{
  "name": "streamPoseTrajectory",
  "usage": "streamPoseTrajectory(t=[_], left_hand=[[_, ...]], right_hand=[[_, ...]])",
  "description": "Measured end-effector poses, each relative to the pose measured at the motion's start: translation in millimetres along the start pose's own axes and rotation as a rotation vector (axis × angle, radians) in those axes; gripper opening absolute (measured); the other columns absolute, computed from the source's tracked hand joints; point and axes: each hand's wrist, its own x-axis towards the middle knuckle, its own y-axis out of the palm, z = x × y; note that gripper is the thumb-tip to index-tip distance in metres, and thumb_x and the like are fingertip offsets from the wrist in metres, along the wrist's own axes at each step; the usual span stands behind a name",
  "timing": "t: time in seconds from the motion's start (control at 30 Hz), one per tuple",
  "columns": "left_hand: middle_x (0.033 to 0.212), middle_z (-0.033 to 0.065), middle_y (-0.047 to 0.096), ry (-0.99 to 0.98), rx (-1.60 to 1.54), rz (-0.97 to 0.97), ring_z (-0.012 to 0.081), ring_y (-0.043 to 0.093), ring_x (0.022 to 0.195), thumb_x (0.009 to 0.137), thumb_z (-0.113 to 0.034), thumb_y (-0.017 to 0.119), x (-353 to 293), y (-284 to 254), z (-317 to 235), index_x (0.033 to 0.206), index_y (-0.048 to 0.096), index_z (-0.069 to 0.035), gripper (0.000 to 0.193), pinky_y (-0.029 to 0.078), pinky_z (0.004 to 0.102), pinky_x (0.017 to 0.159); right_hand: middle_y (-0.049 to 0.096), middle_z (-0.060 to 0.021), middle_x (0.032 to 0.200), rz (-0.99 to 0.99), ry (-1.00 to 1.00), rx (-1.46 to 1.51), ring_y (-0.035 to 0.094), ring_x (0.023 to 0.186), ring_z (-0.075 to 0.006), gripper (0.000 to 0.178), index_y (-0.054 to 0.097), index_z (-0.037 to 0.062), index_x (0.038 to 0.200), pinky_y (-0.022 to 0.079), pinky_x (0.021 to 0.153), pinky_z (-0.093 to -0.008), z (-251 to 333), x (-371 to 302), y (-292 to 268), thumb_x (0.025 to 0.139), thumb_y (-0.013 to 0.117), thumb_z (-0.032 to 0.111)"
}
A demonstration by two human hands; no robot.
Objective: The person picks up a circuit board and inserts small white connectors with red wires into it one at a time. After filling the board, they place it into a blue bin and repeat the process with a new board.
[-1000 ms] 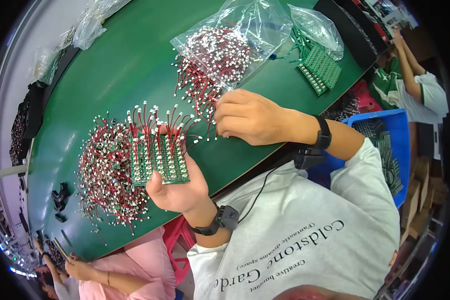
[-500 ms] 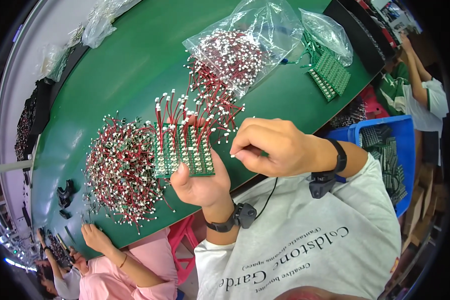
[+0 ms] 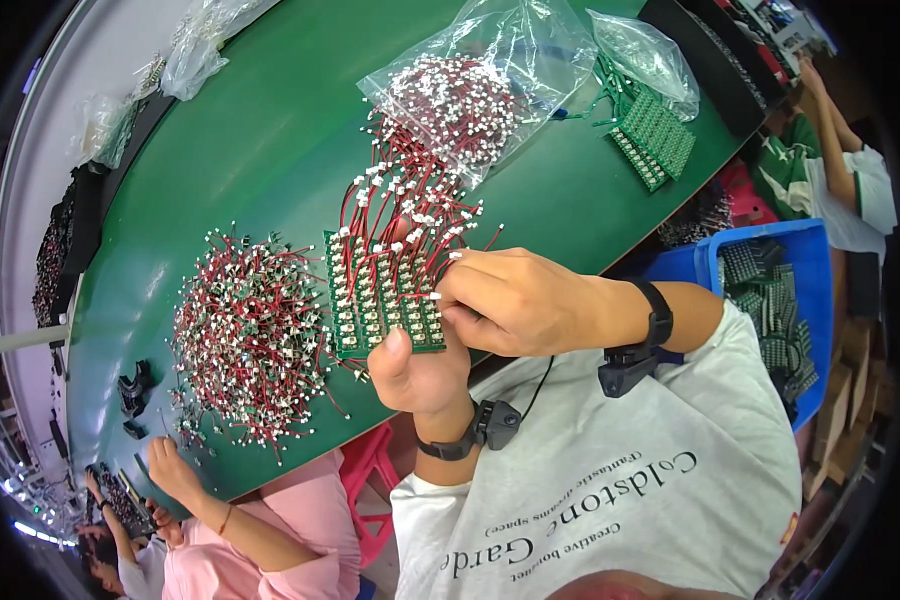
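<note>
My left hand is closed on a green circuit board panel, its thumb over the near edge. Rows of small white connectors cover the panel, and red wire leads with white plugs stand up from its far part. My right hand is pinched at the panel's right edge. A small white plug shows at its fingertips; the rest of that lead is hidden by the fingers. Left of the panel lies a large heap of red-wired small boards. Beyond it, a pile of red leads spills from a clear plastic bag.
Stacked green panels lie at the far right of the green table. A blue bin with boards stands at my right. Black clips rest at the left. A co-worker's hand is at the near-left table edge.
My right hand has moved left and slightly down, from beside the panel to its right edge, carrying a white plug. The panel in my left hand has shifted slightly right.
</note>
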Motion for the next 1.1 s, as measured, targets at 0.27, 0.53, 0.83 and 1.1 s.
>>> streamPoseTrajectory(t=[0.27,0.53,0.83,1.1], left_hand=[[0.128,0.0215,0.054,-0.103,0.073,-0.016,0.0318,0.054,0.118,0.077,-0.022,0.053,-17,-2,-5,0.135,0.041,0.009,0.067,0.039,0.0419,0.104],[0.114,0.0198,0.064,-0.11,0.034,0.008,0.0308,0.063,0.105,0.081,-0.026,0.05,-32,-4,-11,0.122,0.055,0.007,0.053,0.047,0.0423,0.094],[0.118,0.0226,0.06,-0.135,0.023,0.0,0.032,0.06,0.108,0.077,-0.022,0.056,-49,-28,-23,0.129,0.046,0.01,0.062,0.049,0.0397,0.093],[0.129,0.0231,0.056,0.182,0.078,-0.191,0.0375,0.057,0.118,0.077,-0.022,0.056,-28,-29,-55,0.137,0.041,0.008,0.069,0.042,0.0473,0.105]], right_hand=[[0.056,-0.0137,0.082,0.099,0.043,-0.064,0.059,0.066,-0.0328,0.015,0.055,-0.0008,0.09,0.05,0.057,-0.041,14,-1,-8,0.08,0.065,0.004],[0.055,-0.0126,0.082,0.167,0.063,-0.149,0.06,0.07,-0.0325,0.016,0.054,-0.0005,0.092,0.051,0.061,-0.04,37,-10,-7,0.08,0.065,0.003],[0.055,-0.0113,0.082,-0.007,0.031,-0.263,0.061,0.071,-0.0303,0.017,0.052,0.0012,0.09,0.051,0.063,-0.0376,47,-24,33,0.076,0.061,0.001],[0.059,-0.0076,0.082,-0.16,-0.018,-0.285,0.06,0.071,-0.0256,0.021,0.066,0.0068,0.091,0.05,0.06,-0.0362,13,-14,-3,0.072,0.072,0.002]])
